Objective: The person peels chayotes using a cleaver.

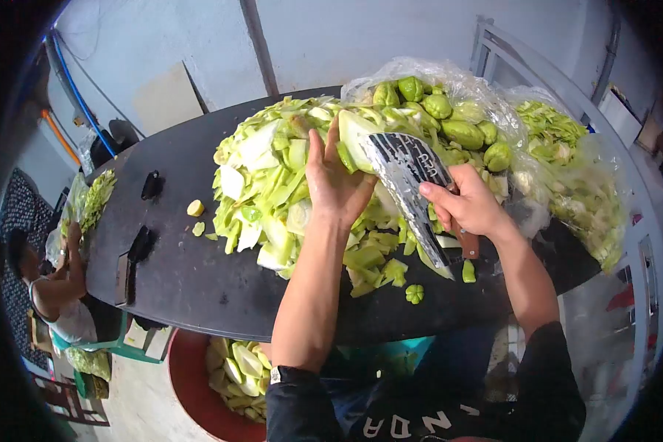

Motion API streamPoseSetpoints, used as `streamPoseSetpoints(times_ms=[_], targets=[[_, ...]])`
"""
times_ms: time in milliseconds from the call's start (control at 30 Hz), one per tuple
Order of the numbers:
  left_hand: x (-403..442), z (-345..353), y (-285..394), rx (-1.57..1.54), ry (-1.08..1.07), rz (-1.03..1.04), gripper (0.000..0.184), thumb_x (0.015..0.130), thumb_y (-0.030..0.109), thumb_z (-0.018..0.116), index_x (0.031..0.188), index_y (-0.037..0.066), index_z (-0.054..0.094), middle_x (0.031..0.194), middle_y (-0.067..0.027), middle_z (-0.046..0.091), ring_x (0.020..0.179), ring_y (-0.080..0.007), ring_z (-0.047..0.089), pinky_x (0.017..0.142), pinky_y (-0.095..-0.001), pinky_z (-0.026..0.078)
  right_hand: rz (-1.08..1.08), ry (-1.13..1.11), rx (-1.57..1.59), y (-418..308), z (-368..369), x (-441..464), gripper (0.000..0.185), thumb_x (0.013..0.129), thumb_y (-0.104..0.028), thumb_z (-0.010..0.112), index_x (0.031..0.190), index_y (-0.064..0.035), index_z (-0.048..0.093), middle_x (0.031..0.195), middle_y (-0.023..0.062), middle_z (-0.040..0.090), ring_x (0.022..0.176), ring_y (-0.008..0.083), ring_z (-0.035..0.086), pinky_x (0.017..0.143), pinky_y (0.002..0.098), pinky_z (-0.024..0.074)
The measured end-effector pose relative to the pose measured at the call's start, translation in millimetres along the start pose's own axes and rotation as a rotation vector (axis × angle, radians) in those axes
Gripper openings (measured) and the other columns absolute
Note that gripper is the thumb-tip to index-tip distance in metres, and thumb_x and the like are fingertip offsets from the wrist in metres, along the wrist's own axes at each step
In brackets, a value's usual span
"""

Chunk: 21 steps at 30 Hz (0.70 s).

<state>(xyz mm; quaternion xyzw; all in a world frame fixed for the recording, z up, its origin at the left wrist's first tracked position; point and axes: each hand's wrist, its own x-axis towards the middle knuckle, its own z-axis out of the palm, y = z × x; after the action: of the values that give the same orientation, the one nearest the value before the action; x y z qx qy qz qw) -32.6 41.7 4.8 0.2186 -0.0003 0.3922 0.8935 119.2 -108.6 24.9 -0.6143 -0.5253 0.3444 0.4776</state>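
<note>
A pale vegetable (355,140) is cradled in the left hand (335,188), thumb spread from fingers; the cleaver (403,184) is gripped by the right (470,202), fingers curled, thumb braced for control.

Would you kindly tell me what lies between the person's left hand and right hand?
In the head view, the broad knife blade lies there, reaching from the right hand toward the pale green piece in the left hand.
</note>
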Motion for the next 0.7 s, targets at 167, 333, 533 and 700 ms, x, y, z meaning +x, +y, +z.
streamPoseSetpoints(times_ms=[167, 333, 533, 700], targets=[[0, 5, 3, 0.082, -0.045, 0.054, 0.066, 0.094, 0.061, 0.046, 0.142, 0.017, 0.043, 0.138, -0.0106, 0.051, 0.129, -0.0306, 0.043, 0.111, -0.0537, 0.028, -0.013, 0.036, -0.078, 3, -2, 5, 0.031, 0.096, -0.022, 0.062, 0.071, -0.0044, 0.053, 0.051, -0.0004, 0.051, 0.041, 0.0071, 0.048, 0.04, 0.0251, 0.0383], [3, -4, 3, 0.143, -0.025, 0.063, 0.066, 0.094, 0.063, 0.043, 0.142, 0.018, 0.045, 0.137, -0.012, 0.052, 0.127, -0.0303, 0.047, 0.109, -0.0523, 0.032, -0.001, 0.23, -0.065, 13, -20, 14, 0.029, 0.096, -0.019, 0.061, 0.073, -0.0047, 0.052, 0.05, 0.0, 0.051, 0.04, 0.0082, 0.047, 0.039, 0.0255, 0.0384], [-2, 2, -5, 0.099, -0.043, 0.029, 0.07, 0.093, 0.067, 0.04, 0.144, 0.019, 0.043, 0.137, -0.0149, 0.051, 0.127, -0.0309, 0.047, 0.107, -0.0523, 0.034, -0.021, -0.019, -0.028, -4, 3, -4, 0.03, 0.095, -0.021, 0.062, 0.071, -0.0043, 0.055, 0.052, 0.0004, 0.053, 0.044, 0.0078, 0.05, 0.043, 0.0252, 0.0402], [0, 0, -6, 0.073, -0.088, 0.039, 0.071, 0.092, 0.068, 0.04, 0.143, 0.018, 0.044, 0.138, -0.0152, 0.051, 0.129, -0.0305, 0.045, 0.108, -0.0517, 0.033, -0.028, 0.023, -0.101, 3, 7, -1, 0.03, 0.095, -0.02, 0.062, 0.072, -0.004, 0.053, 0.052, -0.0004, 0.051, 0.043, 0.0074, 0.049, 0.042, 0.0257, 0.0401]])
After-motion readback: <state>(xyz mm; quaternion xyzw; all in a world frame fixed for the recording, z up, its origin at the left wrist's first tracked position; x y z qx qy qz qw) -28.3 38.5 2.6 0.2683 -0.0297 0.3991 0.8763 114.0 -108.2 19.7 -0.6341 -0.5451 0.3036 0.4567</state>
